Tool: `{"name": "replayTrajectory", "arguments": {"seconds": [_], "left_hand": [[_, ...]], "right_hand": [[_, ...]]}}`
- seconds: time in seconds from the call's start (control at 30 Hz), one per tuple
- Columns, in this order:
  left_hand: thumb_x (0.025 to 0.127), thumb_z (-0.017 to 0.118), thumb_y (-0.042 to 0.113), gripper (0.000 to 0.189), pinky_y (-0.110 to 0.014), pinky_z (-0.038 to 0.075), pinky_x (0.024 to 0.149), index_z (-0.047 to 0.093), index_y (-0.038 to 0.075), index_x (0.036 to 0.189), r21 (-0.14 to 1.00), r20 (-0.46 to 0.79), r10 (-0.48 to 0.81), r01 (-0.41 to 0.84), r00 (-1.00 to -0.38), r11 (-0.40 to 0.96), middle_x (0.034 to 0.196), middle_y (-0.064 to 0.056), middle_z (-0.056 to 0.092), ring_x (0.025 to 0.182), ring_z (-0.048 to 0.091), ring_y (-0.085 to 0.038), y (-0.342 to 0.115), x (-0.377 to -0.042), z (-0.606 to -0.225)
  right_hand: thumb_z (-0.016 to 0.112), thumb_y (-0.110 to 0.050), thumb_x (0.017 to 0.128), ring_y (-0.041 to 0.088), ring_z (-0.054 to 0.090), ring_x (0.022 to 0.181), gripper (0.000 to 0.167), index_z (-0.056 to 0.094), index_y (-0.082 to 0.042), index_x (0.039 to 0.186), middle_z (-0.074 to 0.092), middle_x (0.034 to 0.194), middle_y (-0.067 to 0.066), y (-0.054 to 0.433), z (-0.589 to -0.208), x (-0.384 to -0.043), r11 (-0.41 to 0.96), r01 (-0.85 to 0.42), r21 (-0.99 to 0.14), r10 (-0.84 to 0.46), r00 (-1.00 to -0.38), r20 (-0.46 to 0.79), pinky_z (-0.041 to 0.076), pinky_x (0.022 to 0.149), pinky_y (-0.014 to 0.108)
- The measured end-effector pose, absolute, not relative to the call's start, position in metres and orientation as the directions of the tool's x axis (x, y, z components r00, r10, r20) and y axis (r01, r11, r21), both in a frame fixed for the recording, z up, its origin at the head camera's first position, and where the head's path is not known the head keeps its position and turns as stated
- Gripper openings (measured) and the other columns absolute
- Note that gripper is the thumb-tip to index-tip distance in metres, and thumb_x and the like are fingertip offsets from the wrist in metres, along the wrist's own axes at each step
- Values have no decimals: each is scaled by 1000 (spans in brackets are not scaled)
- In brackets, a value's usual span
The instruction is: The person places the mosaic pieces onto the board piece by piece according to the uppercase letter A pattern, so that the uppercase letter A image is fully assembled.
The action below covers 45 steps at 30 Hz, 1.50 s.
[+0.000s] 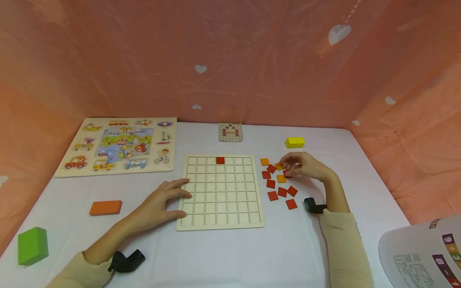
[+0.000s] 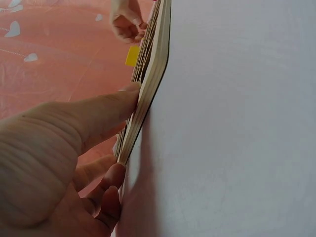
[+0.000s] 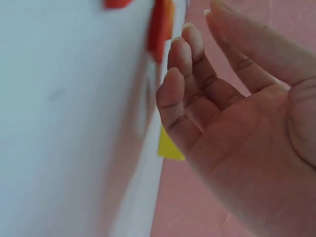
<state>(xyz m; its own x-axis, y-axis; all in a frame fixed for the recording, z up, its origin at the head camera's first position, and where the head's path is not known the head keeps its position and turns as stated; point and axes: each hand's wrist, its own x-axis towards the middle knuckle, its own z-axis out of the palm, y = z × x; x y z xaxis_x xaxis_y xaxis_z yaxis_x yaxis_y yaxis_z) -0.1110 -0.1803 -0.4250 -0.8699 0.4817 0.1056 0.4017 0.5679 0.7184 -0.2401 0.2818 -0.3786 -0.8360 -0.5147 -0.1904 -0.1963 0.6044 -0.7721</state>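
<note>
The pale wooden grid board (image 1: 226,229) lies flat, with one red tile (image 1: 220,160) in its top row. My left hand (image 1: 158,204) rests along the board's left side, fingers spread and fingertips on the border. In the left wrist view the thumb (image 2: 106,113) touches the board's edge (image 2: 157,74). Over the loose tiles right of the board, my right hand (image 1: 306,166) reaches down with bent fingers, thumb and index apart. Its fingertips overlap an orange tile (image 1: 278,166) and a partly hidden red tile (image 1: 285,174). The right wrist view shows its palm (image 3: 247,143) with nothing in it.
Several red tiles (image 1: 273,196) and a few orange ones (image 1: 281,179) lie scattered. Behind the board is a small pattern card (image 1: 230,133). Around stand a yellow block (image 1: 295,143), an orange block (image 1: 105,208), a green block (image 1: 32,246), a vehicle puzzle (image 1: 165,138) and a white printed container (image 1: 414,252).
</note>
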Motion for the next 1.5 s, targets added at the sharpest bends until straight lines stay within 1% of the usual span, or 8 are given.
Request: {"name": "replayTrajectory", "arguments": {"seconds": [0.23, 0.6, 1.0, 1.17, 1.27, 1.33, 1.43, 1.5], "left_hand": [[81, 84, 26, 37, -60, 38, 103, 71, 17, 114, 720, 106, 484, 403, -869, 566, 153, -14, 43, 133, 41, -37, -181, -112, -425], [79, 85, 25, 38, -60, 37, 103, 71, 17, 114, 732, 101, 476, 389, -874, 559, 154, -12, 42, 133, 40, -35, -180, -111, -426], [79, 84, 26, 38, -58, 38, 102, 71, 17, 114, 725, 112, 482, 403, -869, 559, 154, -11, 42, 131, 42, -33, -181, -112, -428], [81, 83, 28, 37, -57, 39, 100, 71, 17, 113, 719, 134, 491, 425, -861, 549, 153, -11, 43, 129, 44, -32, -180, -112, -430], [81, 83, 29, 36, -58, 40, 99, 71, 17, 113, 714, 143, 492, 433, -859, 550, 152, -12, 44, 127, 45, -33, -180, -112, -431], [80, 84, 27, 37, -58, 40, 100, 71, 17, 113, 714, 138, 488, 428, -862, 554, 152, -11, 44, 128, 44, -33, -180, -112, -431], [78, 86, 23, 39, -58, 39, 101, 71, 16, 113, 714, 139, 484, 426, -864, 556, 153, -11, 43, 130, 43, -34, -181, -112, -431], [77, 86, 21, 39, -58, 39, 101, 71, 16, 113, 713, 143, 484, 429, -863, 554, 153, -11, 43, 130, 43, -33, -180, -113, -430]], "right_hand": [[74, 3, 85, 30, 52, 95, 32, 63, 5, 115, 64, 106, 16, 285, -385, -236, 619, -219, -755, -511, -842, -174, 46, 79, 26], [74, 5, 83, 30, 53, 94, 37, 60, 6, 118, 60, 101, 16, 281, -381, -231, 663, -232, -712, -483, -859, -169, 48, 79, 28], [72, 8, 84, 31, 50, 93, 31, 62, 8, 113, 60, 99, 15, 293, -381, -230, 656, -242, -715, -465, -876, -130, 46, 79, 27], [68, 9, 86, 29, 53, 90, 19, 67, 7, 105, 65, 97, 14, 292, -382, -230, 704, -229, -672, -419, -898, -133, 47, 79, 28], [68, 7, 87, 28, 54, 90, 14, 69, 5, 101, 67, 96, 14, 281, -378, -231, 723, -218, -655, -379, -918, -113, 47, 81, 30], [68, 4, 89, 28, 54, 88, 13, 70, 4, 102, 67, 97, 14, 267, -374, -233, 718, -220, -660, -371, -924, -95, 48, 78, 30], [67, 2, 90, 28, 55, 86, 15, 70, 4, 105, 68, 99, 15, 240, -368, -238, 671, -259, -695, -414, -908, -61, 49, 73, 29], [66, 2, 91, 28, 56, 85, 17, 69, 5, 108, 68, 101, 15, 221, -365, -244, 616, -299, -728, -471, -881, -36, 49, 71, 29]]}}
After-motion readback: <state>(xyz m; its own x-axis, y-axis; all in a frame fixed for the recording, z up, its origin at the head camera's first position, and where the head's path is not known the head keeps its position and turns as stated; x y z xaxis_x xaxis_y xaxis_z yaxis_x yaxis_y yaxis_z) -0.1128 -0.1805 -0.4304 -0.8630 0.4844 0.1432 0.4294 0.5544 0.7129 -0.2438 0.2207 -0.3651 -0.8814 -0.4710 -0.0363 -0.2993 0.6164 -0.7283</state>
